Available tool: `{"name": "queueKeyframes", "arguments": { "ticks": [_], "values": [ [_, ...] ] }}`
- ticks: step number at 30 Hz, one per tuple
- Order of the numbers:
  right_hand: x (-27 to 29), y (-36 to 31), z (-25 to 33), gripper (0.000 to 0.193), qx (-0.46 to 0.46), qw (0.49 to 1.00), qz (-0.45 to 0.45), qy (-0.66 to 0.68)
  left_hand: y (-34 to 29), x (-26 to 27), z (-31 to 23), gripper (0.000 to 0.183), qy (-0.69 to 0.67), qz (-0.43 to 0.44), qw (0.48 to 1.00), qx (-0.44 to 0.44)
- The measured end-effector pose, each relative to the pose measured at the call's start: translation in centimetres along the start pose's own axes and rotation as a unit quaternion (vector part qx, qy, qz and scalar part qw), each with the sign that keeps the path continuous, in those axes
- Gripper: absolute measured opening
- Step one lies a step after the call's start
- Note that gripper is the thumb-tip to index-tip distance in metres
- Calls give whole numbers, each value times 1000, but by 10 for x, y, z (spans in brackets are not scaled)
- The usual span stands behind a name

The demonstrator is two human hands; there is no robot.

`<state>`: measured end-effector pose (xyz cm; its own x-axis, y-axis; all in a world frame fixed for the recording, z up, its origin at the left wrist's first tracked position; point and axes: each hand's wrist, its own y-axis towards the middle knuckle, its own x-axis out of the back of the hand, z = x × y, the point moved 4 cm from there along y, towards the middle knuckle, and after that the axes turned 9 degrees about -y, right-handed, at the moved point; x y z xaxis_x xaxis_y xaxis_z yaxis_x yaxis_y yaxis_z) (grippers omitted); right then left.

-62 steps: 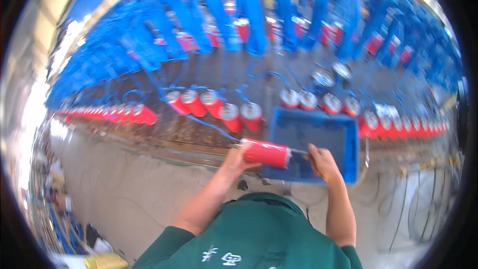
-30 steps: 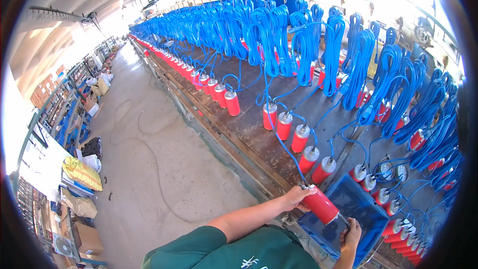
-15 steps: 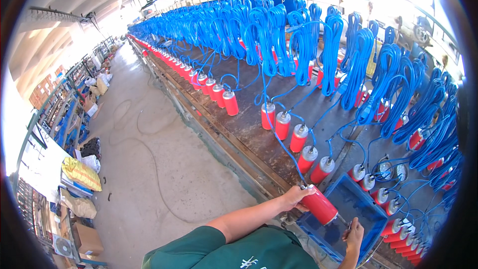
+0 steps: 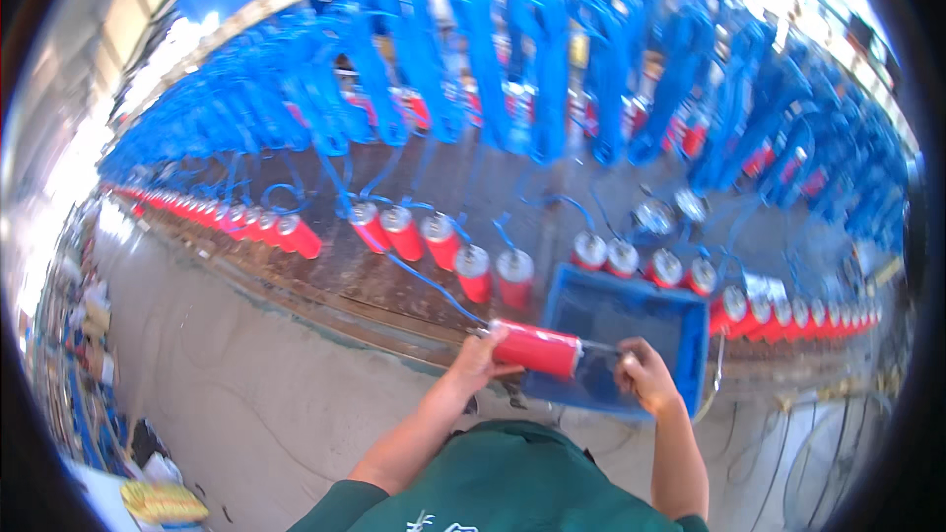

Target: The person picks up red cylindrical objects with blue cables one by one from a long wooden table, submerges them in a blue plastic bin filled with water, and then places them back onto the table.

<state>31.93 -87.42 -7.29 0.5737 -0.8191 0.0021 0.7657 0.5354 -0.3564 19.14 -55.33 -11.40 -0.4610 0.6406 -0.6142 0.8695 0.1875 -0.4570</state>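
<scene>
My left hand [image 4: 475, 362] grips one end of a red cylinder [image 4: 538, 349], held level over the blue tray [image 4: 696, 355]. A blue cable [image 4: 434, 288] runs from that end up to the left. My right hand [image 4: 644, 375] is closed around a thin dark rod-like tool [image 4: 599, 346], whose shaft meets the cylinder's other end. Blur and fingers hide the tool's handle and tip. Left of the tray, several more red cylinders with silvery caps [image 4: 473, 271] stand on the workbench [image 4: 552, 199].
Another row of red cylinders [image 4: 757, 315] runs right of the tray. Thick coils of blue cable [image 4: 548, 69] hang above the bench. Two small round metal containers [image 4: 652, 217] sit behind the tray. A yellow sack [image 4: 163, 500] lies on the floor at lower left.
My view has swung to the right. The cylinder has turned from slanted to nearly level, and the tool's shaft now lines up with its end. Both hands keep their hold.
</scene>
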Motion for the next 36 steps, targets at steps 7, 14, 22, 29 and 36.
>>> {"name": "queueKeyframes", "arguments": {
  "ticks": [7,14,22,29,36],
  "values": [
    [-3,31,19,52,-126,982,-95,-106,2,-8,-19,66,60,40,997,-25],
    [7,-2,37,40,234,912,-106,-320,3,-7,-8,66,55,34,998,-19],
    [-17,19,0,41,-88,995,-49,20,1,-8,-9,65,71,51,996,-21],
    [1,-10,34,58,295,809,-102,-498,6,-7,-12,68,61,29,998,0],
    [4,12,21,33,43,975,-28,-215,11,-4,-9,71,60,44,997,-1]
  ]
}}
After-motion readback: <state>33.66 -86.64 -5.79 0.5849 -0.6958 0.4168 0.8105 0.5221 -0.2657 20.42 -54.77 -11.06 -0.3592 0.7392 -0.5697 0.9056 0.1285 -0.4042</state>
